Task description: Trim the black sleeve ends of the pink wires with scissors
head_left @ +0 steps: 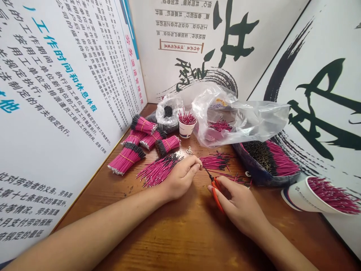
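My left hand (180,178) is closed in a pinch over the middle of the table. Whatever its fingertips hold is too small to make out. My right hand (241,199) grips orange-handled pliers (217,195), their thin dark tips pointing at the left fingertips. Beside the left hand lies a loose pile of pink wires (156,171) with black sleeves on one end. Another loose pile of sleeved wires (216,162) lies just beyond the pliers. Small pale rings (189,150) rest on the wood past the left hand.
Rubber-banded wire bundles (126,158) are stacked at the left. Behind stand a paper cup (186,130) of wires and clear plastic bags (205,131). A dark tray (251,175) of sleeved wires and a tilted paper cup (296,194) are at right. Printed panels enclose the wooden table (180,241).
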Demonstrator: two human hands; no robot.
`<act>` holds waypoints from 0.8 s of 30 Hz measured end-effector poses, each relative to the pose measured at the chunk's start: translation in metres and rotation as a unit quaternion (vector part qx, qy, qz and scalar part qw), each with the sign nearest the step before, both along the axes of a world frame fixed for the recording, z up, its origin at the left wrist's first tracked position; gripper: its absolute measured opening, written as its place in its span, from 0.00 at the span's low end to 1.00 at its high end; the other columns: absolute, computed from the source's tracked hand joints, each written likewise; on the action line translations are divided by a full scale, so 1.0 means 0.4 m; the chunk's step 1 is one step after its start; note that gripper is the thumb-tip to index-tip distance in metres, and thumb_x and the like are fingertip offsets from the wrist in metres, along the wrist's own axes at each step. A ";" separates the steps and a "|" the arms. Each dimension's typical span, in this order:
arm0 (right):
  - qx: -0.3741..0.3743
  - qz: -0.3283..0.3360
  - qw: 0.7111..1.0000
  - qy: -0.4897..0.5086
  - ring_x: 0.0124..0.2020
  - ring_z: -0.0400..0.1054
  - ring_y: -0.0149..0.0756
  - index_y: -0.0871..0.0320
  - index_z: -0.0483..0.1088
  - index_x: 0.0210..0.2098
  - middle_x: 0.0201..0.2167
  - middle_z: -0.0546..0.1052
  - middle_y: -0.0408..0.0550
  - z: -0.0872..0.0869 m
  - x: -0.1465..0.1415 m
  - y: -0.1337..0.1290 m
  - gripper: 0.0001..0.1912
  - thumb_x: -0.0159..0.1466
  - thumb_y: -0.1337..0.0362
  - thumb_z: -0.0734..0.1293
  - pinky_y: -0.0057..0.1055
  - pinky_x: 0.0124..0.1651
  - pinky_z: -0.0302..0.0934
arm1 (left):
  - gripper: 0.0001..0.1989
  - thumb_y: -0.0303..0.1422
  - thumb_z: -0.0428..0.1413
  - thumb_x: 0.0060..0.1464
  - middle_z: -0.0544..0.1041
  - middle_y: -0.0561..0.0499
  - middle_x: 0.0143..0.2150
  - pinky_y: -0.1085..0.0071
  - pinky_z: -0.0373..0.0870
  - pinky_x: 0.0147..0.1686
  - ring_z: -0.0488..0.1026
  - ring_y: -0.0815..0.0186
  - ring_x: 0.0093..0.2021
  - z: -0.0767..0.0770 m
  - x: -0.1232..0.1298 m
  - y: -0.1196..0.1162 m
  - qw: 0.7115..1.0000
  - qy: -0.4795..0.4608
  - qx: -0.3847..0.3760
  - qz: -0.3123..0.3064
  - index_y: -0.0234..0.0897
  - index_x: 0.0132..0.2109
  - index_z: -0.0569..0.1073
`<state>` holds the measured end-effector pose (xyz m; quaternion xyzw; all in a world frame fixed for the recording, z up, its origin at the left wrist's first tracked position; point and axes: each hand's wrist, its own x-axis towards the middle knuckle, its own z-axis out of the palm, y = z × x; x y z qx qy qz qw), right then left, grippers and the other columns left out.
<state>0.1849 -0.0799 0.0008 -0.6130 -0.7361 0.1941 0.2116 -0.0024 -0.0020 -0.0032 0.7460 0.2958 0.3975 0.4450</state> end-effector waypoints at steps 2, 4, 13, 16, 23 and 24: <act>0.002 0.001 1.000 -0.002 0.25 0.62 0.32 0.54 0.62 0.29 0.23 0.70 0.40 0.001 0.000 -0.001 0.17 0.70 0.52 0.59 0.28 0.30 0.52 | 0.10 0.32 0.45 0.64 0.68 0.52 0.32 0.69 0.63 0.43 0.65 0.66 0.37 -0.001 -0.001 -0.001 1.000 0.002 0.005 0.004 0.36 0.35 0.66; 0.006 0.002 1.000 -0.005 0.25 0.62 0.32 0.54 0.63 0.30 0.23 0.70 0.40 0.003 0.001 -0.003 0.16 0.70 0.52 0.59 0.28 0.30 0.52 | 0.09 0.32 0.45 0.64 0.68 0.52 0.33 0.69 0.63 0.43 0.66 0.65 0.37 -0.002 -0.002 -0.001 1.000 0.004 0.011 0.007 0.36 0.35 0.66; 0.035 0.011 0.999 -0.025 0.23 0.63 0.32 0.54 0.62 0.29 0.22 0.72 0.40 0.006 -0.001 -0.002 0.15 0.69 0.55 0.60 0.27 0.28 0.53 | 0.11 0.33 0.44 0.64 0.68 0.51 0.33 0.68 0.63 0.44 0.66 0.64 0.37 0.001 -0.005 -0.003 1.000 0.019 0.010 0.009 0.37 0.34 0.65; 0.037 0.012 0.999 -0.023 0.23 0.64 0.32 0.54 0.62 0.29 0.23 0.72 0.41 0.005 -0.002 -0.001 0.14 0.69 0.55 0.60 0.27 0.28 0.53 | 0.11 0.33 0.44 0.64 0.68 0.50 0.33 0.68 0.63 0.44 0.66 0.64 0.38 0.002 -0.005 -0.004 1.000 0.023 0.007 0.011 0.37 0.34 0.65; 0.030 0.014 0.999 -0.024 0.23 0.62 0.31 0.54 0.60 0.28 0.22 0.71 0.40 0.004 0.000 -0.004 0.15 0.69 0.55 0.60 0.26 0.28 0.52 | 0.11 0.33 0.44 0.65 0.69 0.50 0.34 0.67 0.64 0.44 0.66 0.64 0.38 0.001 -0.005 -0.004 1.000 0.023 0.004 0.007 0.37 0.34 0.65; 0.031 0.015 0.999 -0.025 0.22 0.62 0.31 0.54 0.60 0.28 0.21 0.70 0.40 0.004 0.000 -0.004 0.15 0.69 0.55 0.59 0.26 0.27 0.52 | 0.11 0.33 0.44 0.65 0.69 0.50 0.34 0.67 0.64 0.44 0.66 0.64 0.38 0.001 -0.005 -0.004 1.000 0.024 0.004 0.007 0.37 0.34 0.65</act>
